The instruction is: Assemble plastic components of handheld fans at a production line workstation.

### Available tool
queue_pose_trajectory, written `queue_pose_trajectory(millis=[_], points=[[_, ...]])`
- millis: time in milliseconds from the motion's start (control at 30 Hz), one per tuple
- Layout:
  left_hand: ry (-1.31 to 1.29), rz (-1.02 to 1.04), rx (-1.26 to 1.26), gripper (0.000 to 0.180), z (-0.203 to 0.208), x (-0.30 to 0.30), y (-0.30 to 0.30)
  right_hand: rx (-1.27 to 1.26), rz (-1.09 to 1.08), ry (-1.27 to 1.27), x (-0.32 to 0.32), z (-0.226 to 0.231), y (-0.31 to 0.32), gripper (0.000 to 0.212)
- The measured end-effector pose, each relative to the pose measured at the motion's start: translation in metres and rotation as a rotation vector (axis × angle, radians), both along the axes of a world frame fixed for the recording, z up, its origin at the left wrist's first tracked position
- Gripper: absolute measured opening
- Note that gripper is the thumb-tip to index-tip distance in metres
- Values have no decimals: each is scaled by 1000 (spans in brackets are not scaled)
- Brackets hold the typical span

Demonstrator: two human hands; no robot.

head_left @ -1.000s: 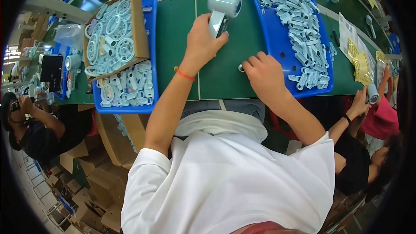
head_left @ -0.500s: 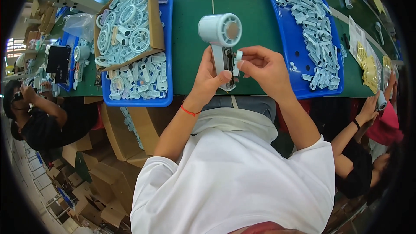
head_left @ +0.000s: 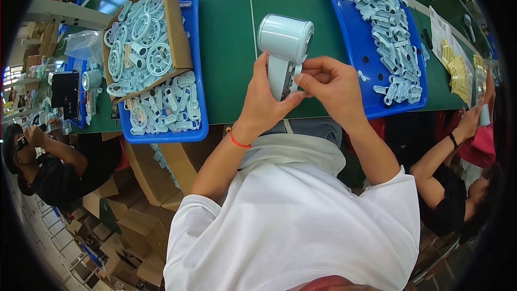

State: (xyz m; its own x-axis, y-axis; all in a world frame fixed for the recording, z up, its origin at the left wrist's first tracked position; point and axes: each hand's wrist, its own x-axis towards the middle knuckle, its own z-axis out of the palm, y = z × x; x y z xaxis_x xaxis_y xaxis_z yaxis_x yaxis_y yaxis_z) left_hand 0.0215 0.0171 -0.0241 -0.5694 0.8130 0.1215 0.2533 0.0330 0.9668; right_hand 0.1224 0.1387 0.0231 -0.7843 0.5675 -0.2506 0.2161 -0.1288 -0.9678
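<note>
My left hand (head_left: pixel 262 99) is wrapped round the handle of a light-blue handheld fan (head_left: pixel 285 37), whose drum-shaped head points up and away from me. Along the handle's right side an opening shows dark inner parts. My right hand (head_left: pixel 333 87) is closed in a pinch against that opened side, its fingertips on a small light-blue plastic part (head_left: pixel 298 69). Most of that part is hidden behind the fingers.
To the left, a blue tray (head_left: pixel 202 102) carries a cardboard box (head_left: pixel 183 32) heaped with light-blue rings and handle pieces. At right another blue tray (head_left: pixel 353 48) holds many plastic pieces. Co-workers sit on both sides; cardboard boxes (head_left: pixel 145 226) stand below left.
The fan has turned, so its head now faces right and less of its open side shows. My left thumb has shifted across toward the right fingers, which have closed in against the handle.
</note>
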Motion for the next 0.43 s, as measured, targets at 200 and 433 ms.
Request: queue_pose_trajectory(millis=[200,433], points=[[133,91,7,72,-5,3,3,180,-28,-36,-2,-3,-4,22],[-131,1,-87,62,0,-1,3,-71,108,-71,-5,-15,11,31]])
